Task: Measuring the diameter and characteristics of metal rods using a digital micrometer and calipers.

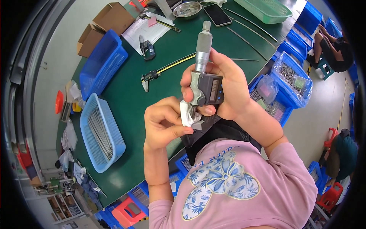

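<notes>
A digital micrometer (204,86) stands tilted in front of my body, its ribbed thimble pointing away and its small display facing up. My right hand (232,84) is wrapped round its frame and sleeve. At the near end, my left hand (164,120) pinches a folded white wipe (185,114) between thumb and fingers. The wipe lies against the micrometer's measuring faces; how far it passes between them is hidden. On the green table (133,110) beyond my hands rests a digital caliper (152,75) with a long yellow-marked scale.
At left stand a light-blue basket of metal rods (103,131) and a darker blue basket (103,61). Papers (146,32), another gauge (146,47), a metal bowl (187,10), a phone (217,15) and a green basket (267,10) lie farther off. Blue crates (291,86) flank the right edge.
</notes>
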### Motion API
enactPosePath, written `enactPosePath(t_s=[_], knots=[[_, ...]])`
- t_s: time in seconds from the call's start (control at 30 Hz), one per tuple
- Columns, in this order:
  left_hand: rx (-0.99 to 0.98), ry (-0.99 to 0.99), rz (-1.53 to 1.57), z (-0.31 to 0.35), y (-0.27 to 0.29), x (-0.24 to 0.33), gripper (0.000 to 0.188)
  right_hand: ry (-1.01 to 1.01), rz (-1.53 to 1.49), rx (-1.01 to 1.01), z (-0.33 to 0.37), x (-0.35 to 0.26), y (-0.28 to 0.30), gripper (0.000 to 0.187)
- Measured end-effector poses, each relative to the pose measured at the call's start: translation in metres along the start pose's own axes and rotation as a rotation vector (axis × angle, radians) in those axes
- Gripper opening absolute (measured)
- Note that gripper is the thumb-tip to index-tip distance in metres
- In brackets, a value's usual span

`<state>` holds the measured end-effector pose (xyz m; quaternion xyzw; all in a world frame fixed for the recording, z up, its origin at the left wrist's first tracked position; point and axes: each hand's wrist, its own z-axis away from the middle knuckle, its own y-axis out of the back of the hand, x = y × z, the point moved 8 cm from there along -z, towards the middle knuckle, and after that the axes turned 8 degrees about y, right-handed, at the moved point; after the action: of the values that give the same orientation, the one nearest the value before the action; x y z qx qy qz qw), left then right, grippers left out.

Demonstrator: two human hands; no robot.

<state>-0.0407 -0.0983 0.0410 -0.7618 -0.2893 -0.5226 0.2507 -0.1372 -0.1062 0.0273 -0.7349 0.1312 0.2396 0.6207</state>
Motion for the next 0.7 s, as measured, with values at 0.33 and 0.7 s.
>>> enactPosePath(t_s=[0.33, 0.7], knots=[[-0.090, 0.555, 0.673, 0.002, -0.021, -0.046, 0.025, 0.097, 0.104, -0.008, -0.004, -0.007, -0.001, 0.059], [-0.073, 0.538, 0.706, 0.010, -0.026, -0.061, 0.032, -0.090, -0.042, -0.132, -0.006, 0.006, -0.006, 0.061]])
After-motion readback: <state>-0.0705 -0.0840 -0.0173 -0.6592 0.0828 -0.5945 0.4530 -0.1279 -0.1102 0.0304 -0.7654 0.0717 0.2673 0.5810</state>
